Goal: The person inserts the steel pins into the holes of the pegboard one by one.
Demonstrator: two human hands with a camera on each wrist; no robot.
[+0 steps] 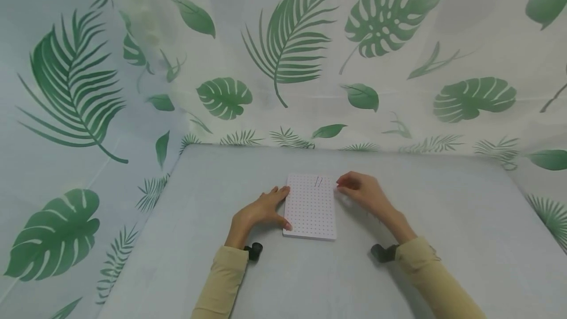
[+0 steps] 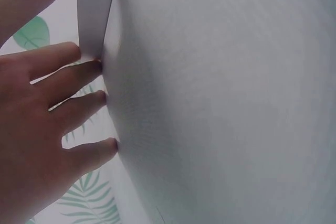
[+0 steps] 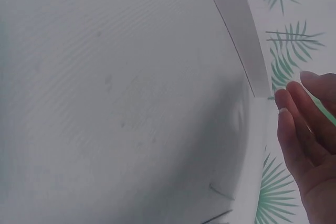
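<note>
A white pegboard (image 1: 310,210) dotted with rows of small marks lies flat on the table. Two thin dark sticks (image 1: 318,181) stand at its upper right; the right wrist view shows these sticks (image 3: 291,36) jutting from its face. My left hand (image 1: 262,209) spreads along the board's left edge, thumb near the lower corner. Its fingers (image 2: 86,80) are fairly straight, touching the board's side and the table. Just beside the upper right edge is my right hand (image 1: 364,190), thumb and fingertips close together. Whether it pinches something small cannot be made out.
The pale grey table (image 1: 199,279) spreads around the board. Thin dark sticks (image 3: 218,216) appear on the table in the right wrist view. A leaf-patterned white curtain (image 1: 310,63) rises behind and at the sides. Dark wrist cameras (image 1: 254,251) sit at both cuffs.
</note>
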